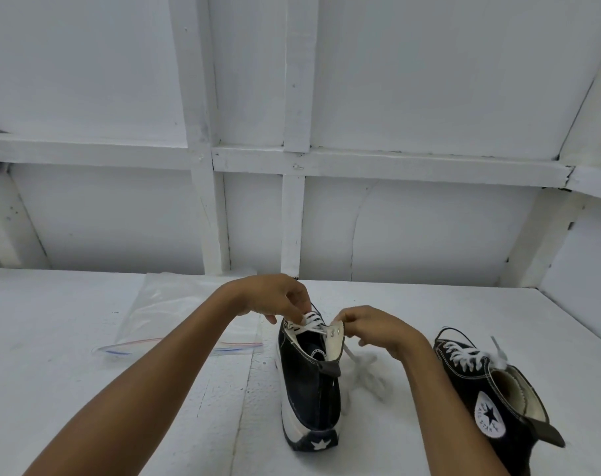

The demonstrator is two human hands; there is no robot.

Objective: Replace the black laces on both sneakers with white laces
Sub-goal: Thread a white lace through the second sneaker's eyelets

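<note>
A black high-top sneaker (309,389) stands heel toward me at the middle of the white table, laced partway with a white lace (309,322). My left hand (275,298) pinches the lace over the upper eyelets. My right hand (371,326) grips the sneaker's right eyelet flap, which is folded outward, and the loose lace end (364,369) trails down from it, blurred. A second black high-top (491,389) lies tilted at the right, threaded with white lace. No black lace is in sight.
A clear zip bag (175,314) lies flat on the table left of the sneaker. The white table (86,372) meets a white framed wall (292,201) at the back and a side wall at the right.
</note>
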